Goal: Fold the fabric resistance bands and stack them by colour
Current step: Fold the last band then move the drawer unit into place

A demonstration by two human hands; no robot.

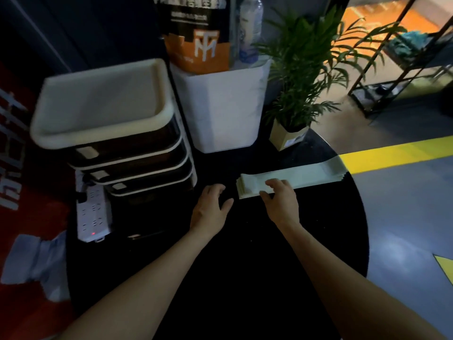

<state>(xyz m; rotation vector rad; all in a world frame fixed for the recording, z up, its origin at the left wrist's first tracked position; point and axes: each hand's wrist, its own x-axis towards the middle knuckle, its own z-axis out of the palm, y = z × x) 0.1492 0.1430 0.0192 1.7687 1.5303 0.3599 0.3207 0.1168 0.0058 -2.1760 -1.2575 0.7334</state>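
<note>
Bands (301,176): pale mint green, plain. Table (245,253): black. Drawer unit (117,133): dark fronts, cream trim. Bin (225,106): white. Bag (198,35): black over orange, white lettering. Plant (304,69): green, cream pot. Floor stripe (397,155): yellow on grey. Power strip (92,212): white.

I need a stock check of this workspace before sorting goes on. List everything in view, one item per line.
pale green fabric resistance bands: one stack, count unclear, laid flat along the table's right side, one end past the rim
round black table: one, centre
white-framed dark drawer unit: one, several tiers, left on table
white power strip: one, left of the drawers
white rectangular bin: one, behind the drawers
orange and black bag: one, in the bin
clear plastic bottle: one, in the bin
green potted plant: one, pale square pot, back right of table
left hand: open, over the table, holding nothing
right hand: fingers on the bands' near end
</note>
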